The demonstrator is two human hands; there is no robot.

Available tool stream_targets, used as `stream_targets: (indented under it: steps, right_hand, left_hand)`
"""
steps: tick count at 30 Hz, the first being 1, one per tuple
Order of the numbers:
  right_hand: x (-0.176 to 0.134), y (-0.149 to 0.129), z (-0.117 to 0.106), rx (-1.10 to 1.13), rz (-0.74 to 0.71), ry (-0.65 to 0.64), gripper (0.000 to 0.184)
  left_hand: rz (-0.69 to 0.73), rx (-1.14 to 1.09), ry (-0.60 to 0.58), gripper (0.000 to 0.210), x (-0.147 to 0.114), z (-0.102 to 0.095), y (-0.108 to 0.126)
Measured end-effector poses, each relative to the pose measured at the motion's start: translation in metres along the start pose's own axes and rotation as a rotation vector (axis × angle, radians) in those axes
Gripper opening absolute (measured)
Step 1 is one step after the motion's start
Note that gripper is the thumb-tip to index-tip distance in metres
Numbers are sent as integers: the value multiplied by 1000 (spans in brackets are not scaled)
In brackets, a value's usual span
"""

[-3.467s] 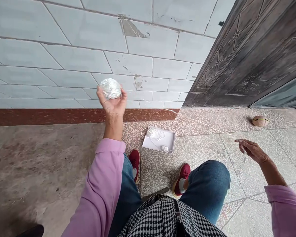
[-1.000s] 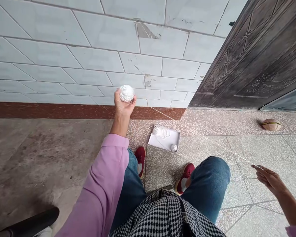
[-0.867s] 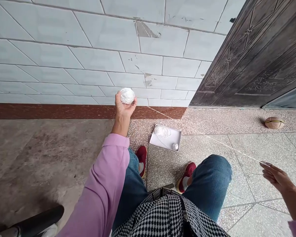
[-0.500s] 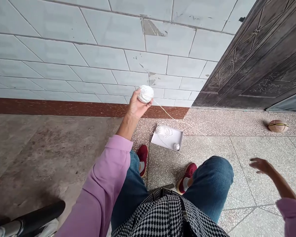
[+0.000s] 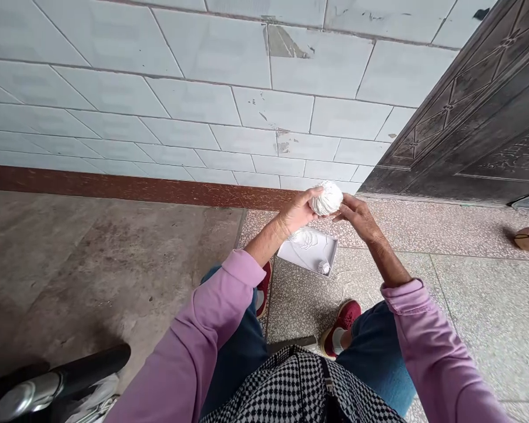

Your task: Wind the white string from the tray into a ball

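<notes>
Firmly, the left hand [image 5: 300, 212] clamped its fingers on the white yarn ball [image 5: 327, 199]; the right hand [image 5: 358, 219] bent its fingers beside it, grip unclear.

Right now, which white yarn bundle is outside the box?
The big ball, held in the left hand; the small ball and the loose bundle lie in the box.

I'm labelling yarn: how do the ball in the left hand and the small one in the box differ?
The held yarn ball looks much larger than the small yarn ball, though partly from being closer up. The held yarn ball is gripped by the left hand; the small yarn ball lies near a corner of the shallow white box. Both are white and roundish.
</notes>
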State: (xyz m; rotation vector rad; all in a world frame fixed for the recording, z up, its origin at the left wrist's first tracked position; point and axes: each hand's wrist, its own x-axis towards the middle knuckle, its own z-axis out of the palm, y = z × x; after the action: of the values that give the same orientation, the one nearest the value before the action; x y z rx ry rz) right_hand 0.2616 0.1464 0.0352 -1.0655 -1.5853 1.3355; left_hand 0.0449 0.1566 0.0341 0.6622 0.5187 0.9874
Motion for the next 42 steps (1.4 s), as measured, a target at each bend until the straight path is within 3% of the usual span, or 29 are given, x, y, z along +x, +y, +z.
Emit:
stream_targets:
  steps: [2,5,11,17,21,24,27,30,34,37,42]
  right_hand:
    - [-1,5,5,46,12,-9,47]
    - [-13,17,-5,61,70,23,35]
    - [-29,27,-35,138,127,190,41]
    - [-34,26,-26,238,103,99,67]
    - [-36,25,-25,318,156,59,43]
    - [-37,20,-36,341,130,128,48]
    - [-37,13,-46,352,95,211,51]
    - [-37,9,-52,340,88,259,50]
    - [-38,11,-62,238,74,307,48]
    - [-40,16,-81,107,70,366,45]
    - [-62,35,-132,-40,144,531,45]
  left_hand:
    - [3,-24,18,65,-2,-3,3]
    - [16,-74,25,71,-2,-7,11]
    - [-21,-82,17,74,8,-4,9]
    - [-97,-63,-58,74,19,15,-19]
    - [-106,-49,-95,77,20,22,-25]
    - [-103,-9,-172,85,15,23,-20]
    - [-135,67,-327,95,7,25,-10]
    - [-131,151,-479,96,-3,26,3]
    - [-141,267,-595,93,-16,23,24]
    - [-100,276,-571,88,-27,15,40]
    - [70,236,-352,98,-43,-4,64]
